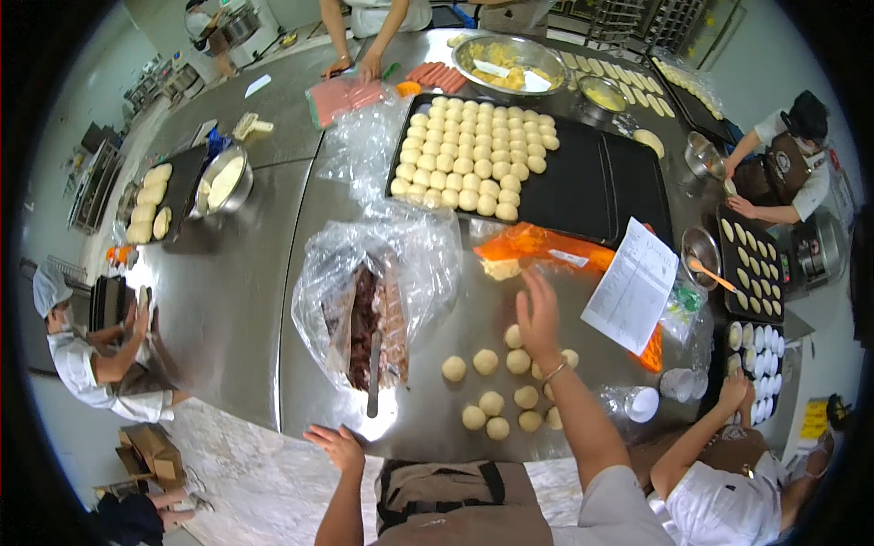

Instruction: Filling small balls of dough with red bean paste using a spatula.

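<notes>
My right hand point(537, 314) reaches over the dough balls, fingers stretched out and holding nothing I can see. Just beyond its fingertips lie a pale, soft-looking lump point(501, 269) and an orange plastic bag point(543, 246). Several round dough balls point(485, 362) sit on the steel table, some partly hidden under my right forearm. At the table's near edge, my left hand point(337, 446) rests with its fingers apart and nothing in it. Between the hands is an opened clear bag with a dark reddish-brown filling point(362, 314); a flat metal spatula point(374, 373) lies across it.
A black tray point(583, 173) partly filled with dough balls lies beyond the bags. A printed paper sheet point(631, 280) lies at right, near paper cups point(642, 403). Co-workers stand around the table; one at right reaches toward a tray of white cups point(763, 364).
</notes>
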